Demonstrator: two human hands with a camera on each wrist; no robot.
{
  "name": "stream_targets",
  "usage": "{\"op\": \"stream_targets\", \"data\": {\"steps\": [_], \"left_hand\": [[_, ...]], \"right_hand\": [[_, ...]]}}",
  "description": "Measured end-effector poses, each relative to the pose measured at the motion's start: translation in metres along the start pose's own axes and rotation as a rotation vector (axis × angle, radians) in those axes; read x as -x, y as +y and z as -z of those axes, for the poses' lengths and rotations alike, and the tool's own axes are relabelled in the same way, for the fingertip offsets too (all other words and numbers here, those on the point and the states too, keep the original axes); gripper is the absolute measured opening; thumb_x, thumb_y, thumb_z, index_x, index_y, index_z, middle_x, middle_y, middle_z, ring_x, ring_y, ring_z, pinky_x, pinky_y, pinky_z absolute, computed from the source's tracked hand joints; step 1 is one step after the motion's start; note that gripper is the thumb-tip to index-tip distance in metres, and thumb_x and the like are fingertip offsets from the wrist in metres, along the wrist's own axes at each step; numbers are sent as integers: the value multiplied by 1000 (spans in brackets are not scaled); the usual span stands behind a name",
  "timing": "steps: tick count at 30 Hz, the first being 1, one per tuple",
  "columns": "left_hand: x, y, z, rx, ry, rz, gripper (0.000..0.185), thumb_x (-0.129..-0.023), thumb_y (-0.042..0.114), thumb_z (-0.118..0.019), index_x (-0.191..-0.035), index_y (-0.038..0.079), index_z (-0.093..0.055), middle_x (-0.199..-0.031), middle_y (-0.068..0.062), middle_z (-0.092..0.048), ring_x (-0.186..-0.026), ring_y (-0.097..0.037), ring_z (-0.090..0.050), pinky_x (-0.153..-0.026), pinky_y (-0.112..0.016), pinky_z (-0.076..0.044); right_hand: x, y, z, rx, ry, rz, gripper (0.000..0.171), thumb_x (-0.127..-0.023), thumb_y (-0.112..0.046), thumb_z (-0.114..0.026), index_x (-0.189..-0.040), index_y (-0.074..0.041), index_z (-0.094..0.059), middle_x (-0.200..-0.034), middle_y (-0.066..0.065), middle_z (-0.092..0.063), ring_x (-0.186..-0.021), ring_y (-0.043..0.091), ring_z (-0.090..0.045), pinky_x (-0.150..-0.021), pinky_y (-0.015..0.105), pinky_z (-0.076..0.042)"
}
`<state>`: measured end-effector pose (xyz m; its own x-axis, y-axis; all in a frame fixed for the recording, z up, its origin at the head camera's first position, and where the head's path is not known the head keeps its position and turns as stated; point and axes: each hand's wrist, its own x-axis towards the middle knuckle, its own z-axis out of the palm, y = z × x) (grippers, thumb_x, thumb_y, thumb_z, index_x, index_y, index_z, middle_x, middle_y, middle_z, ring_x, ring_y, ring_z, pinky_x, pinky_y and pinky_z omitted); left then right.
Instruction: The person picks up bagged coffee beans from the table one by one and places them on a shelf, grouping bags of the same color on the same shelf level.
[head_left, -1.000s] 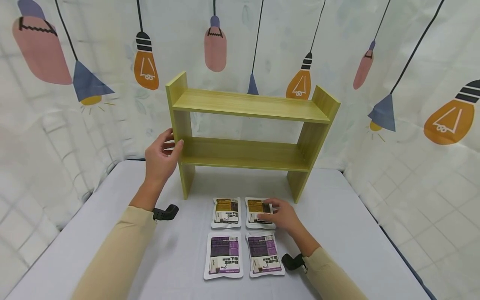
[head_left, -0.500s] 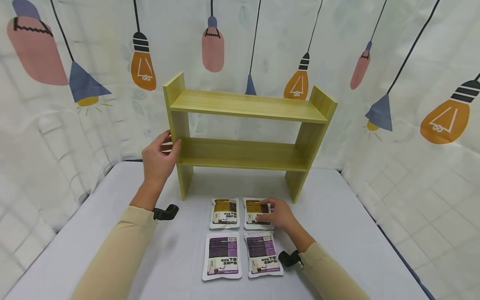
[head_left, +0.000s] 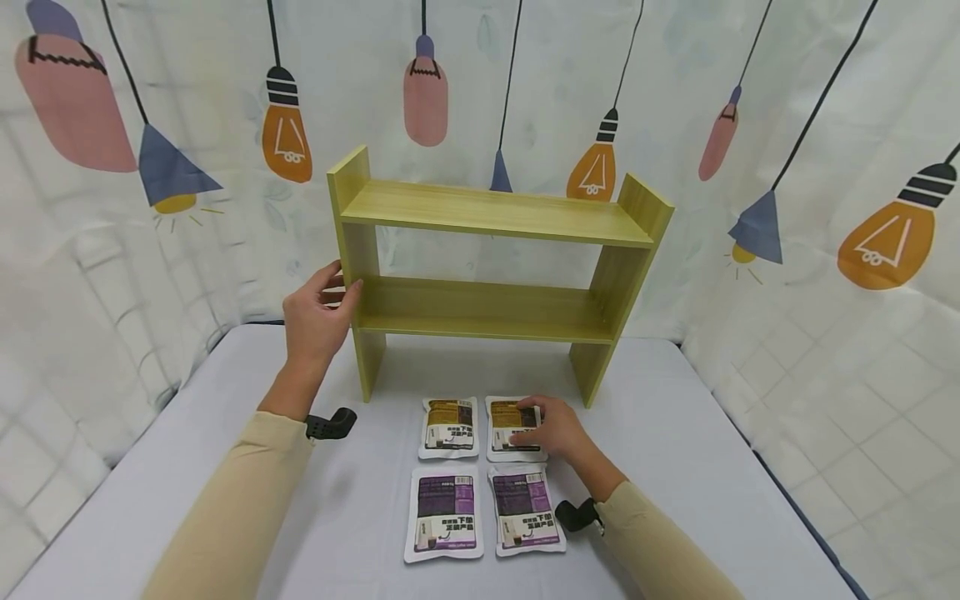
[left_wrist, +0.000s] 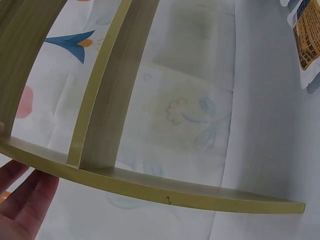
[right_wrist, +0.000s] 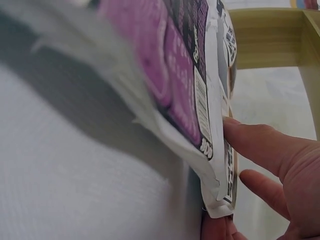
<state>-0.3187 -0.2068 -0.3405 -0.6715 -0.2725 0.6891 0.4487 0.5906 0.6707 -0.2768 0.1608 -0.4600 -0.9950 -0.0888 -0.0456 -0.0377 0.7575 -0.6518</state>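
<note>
backdrop: white curtain [head_left: 825,350] printed with hanging bulbs | surface: pale grey table [head_left: 675,442] | light: even

Your head camera looks forward and down from above the table [head_left: 675,433], taking in the whole shelf [head_left: 495,258], four packets and both arms from a middling distance. Your left wrist camera sits tight against the shelf's left upright [left_wrist: 150,185], facing across its boards toward the table, with one orange packet [left_wrist: 307,45] at its edge. Your right wrist camera lies low at table level, very near the purple packet [right_wrist: 175,75], facing the shelf [right_wrist: 270,35]. All three views share the shelf.
</note>
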Motion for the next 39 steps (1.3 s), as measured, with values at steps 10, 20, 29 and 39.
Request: {"op": "stream_targets", "data": {"steps": [10,20,29,39], "left_hand": [[1,-1,-1,-18,-4,-8,42,-97,26,-68,-138,14,-67,-119,-16,-76,-91,-35,-77,-80,-52,-61],[2,-1,0,-14,-14,-23,42,-98,23,-67,-139,14,-66,-118,-19,-75,-92,-38,-77,-80,-54,-61],[1,-2,1,-46,-7,-66,40,-98,19,-68,-137,16,-67,-118,-15,-76,-93,-34,-78,-78,-48,-61],[2,0,0,-40,-8,-48,41,-97,18,-68,-138,16,-67,-116,-17,-77,-93,-34,-77,-78,-52,-61]], "right_hand": [[-3,-2,1,42,-13,32,62,-70,-30,-95,-126,-19,-71,-130,15,-66,-114,32,-61,-98,54,-53],[-2,-3,2,30,-14,61,62,-70,-26,-95,-126,-17,-71,-134,16,-66,-118,34,-62,-99,54,-53],[-5,-5,2,-23,-15,65,60,-71,-24,-95,-126,-17,-72,-132,15,-66,-114,32,-62,-99,52,-53],[-4,-3,1,-112,-18,28,63,-69,-24,-95,-128,-18,-73,-135,18,-63,-118,33,-59,-101,53,-51]]}}
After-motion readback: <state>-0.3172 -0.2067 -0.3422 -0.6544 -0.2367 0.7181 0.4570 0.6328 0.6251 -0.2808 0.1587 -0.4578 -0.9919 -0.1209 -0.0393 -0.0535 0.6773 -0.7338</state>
